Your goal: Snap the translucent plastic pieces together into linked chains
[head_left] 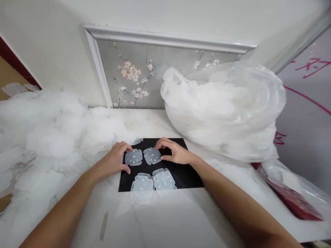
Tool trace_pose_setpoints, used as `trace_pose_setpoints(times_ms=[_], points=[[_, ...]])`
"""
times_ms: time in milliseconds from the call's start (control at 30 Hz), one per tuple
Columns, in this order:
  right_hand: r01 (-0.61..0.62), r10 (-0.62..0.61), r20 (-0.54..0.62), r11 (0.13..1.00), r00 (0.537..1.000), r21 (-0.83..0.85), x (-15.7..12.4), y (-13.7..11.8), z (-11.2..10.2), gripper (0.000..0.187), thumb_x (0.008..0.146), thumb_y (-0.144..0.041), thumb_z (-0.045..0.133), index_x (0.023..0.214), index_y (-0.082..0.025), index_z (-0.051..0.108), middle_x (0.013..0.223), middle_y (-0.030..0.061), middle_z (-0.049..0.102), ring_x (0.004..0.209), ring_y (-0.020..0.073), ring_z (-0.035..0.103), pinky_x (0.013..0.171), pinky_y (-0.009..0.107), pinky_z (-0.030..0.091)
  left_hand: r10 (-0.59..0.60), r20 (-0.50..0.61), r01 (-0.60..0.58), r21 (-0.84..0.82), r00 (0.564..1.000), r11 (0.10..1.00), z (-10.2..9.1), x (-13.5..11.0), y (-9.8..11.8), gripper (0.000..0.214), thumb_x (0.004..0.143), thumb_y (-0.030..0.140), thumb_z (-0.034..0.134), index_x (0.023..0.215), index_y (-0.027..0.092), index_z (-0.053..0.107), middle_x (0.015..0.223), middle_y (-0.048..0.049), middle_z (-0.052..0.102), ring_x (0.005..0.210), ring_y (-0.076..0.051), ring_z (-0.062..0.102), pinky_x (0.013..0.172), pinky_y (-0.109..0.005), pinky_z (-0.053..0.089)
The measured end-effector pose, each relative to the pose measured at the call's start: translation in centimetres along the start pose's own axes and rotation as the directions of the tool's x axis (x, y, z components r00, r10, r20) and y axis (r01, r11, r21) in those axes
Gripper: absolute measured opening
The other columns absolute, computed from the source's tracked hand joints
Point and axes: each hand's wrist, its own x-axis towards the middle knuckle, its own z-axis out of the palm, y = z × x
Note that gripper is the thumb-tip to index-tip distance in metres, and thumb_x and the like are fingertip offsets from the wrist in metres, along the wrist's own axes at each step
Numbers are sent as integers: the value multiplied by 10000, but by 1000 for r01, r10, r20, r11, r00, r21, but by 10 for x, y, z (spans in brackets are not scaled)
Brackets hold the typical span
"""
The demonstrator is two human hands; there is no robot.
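On a black mat (182,172) lie several translucent, squarish plastic pieces that look like lids with side flaps. My left hand (117,158) is at the left edge of the upper-left plastic piece (133,157), its fingertips by the top corner and its thumb apart on the mat below. My right hand (174,152) has a fingertip and thumb at the right side of the upper-right plastic piece (152,156), which sits slightly turned. Nearer to me, two more plastic pieces, one left (142,184) and one right (164,179), overlap the mat's front edge.
Heaps of similar translucent pieces (51,134) cover the left side. A bulging clear plastic bag (222,110) stands at the back right. A red item in clear wrapping (294,199) lies at the right edge. Behind is a framed flower panel (155,75); tape (103,226) marks the white table.
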Motion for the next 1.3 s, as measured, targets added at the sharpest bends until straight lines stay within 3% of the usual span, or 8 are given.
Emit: trace_pose_setpoints(times_ms=[67, 167, 267, 367, 467, 633, 933, 1300], points=[[25, -24, 40, 999, 999, -24, 2, -2, 4, 271, 767, -225, 733, 1021, -217, 638, 1135, 93, 566, 1045, 224, 576, 942, 408, 474, 45, 18, -45, 15, 999, 999, 0, 1, -1, 364, 644, 325, 786, 952, 241, 610, 1057, -32, 589, 1037, -263, 497, 910, -420, 444], [52, -56, -59, 997, 997, -62, 5, -8, 14, 61, 800, -232, 688, 854, -216, 663, 1086, 95, 630, 1071, 242, 576, 971, 433, 443, 113, -8, -113, -14, 994, 993, 1, 0, 3, 127, 787, 351, 658, 782, 228, 628, 1046, -43, 623, 1039, -250, 512, 929, -408, 426], [-48, 84, -178, 979, 980, 200, 7, -13, 22, 83, 837, -246, 621, 775, -204, 585, 1048, 84, 686, 1005, 219, 621, 918, 409, 462, 12, -127, -46, -275, 992, 960, 4, -1, 11, 225, 852, 369, 573, 695, 210, 546, 1075, -53, 657, 1057, -237, 560, 951, -399, 428], [-189, 343, -166, 792, 924, 581, 10, -14, 27, 203, 838, -365, 638, 788, -207, 520, 804, 10, 684, 747, 151, 636, 751, 319, 499, -212, -79, 103, -679, 974, 727, 12, -1, 18, 290, 856, 469, 578, 748, 208, 515, 957, -40, 683, 944, -208, 626, 877, -373, 489], [-234, 491, -122, 601, 862, 764, 13, -11, 28, 323, 745, -452, 735, 820, -208, 537, 640, -56, 600, 573, 101, 566, 623, 258, 493, -328, 38, 198, -861, 944, 469, 20, 1, 19, 356, 797, 514, 666, 749, 199, 510, 738, 15, 619, 760, -161, 622, 769, -332, 537], [-222, 576, -78, 431, 813, 874, 15, -7, 24, 419, 638, -474, 828, 838, -197, 585, 698, -42, 628, 596, 113, 624, 607, 271, 550, -390, 76, 216, -919, 917, 329, 21, 4, 16, 298, 786, 446, 719, 811, 182, 583, 836, -26, 679, 812, -181, 666, 788, -343, 562], [-273, 551, 5, 405, 835, 872, 13, -2, 22, 388, 766, -537, 725, 881, -175, 646, 753, 20, 693, 664, 151, 695, 722, 316, 583, -416, 173, 266, -948, 893, 177, 19, 7, 17, 312, 964, 387, 475, 982, 139, 664, 1017, -122, 748, 938, -212, 702, 877, -370, 552], [-292, 545, 10, 432, 838, 853, 8, -2, 24, 406, 741, -542, 744, 894, -176, 658, 825, 41, 718, 755, 179, 707, 776, 364, 591, -383, 188, 269, -948, 905, 170, 24, 4, 15, 385, 966, 443, 431, 966, 134, 660, 990, -142, 747, 934, -231, 709, 899, -412, 545]])
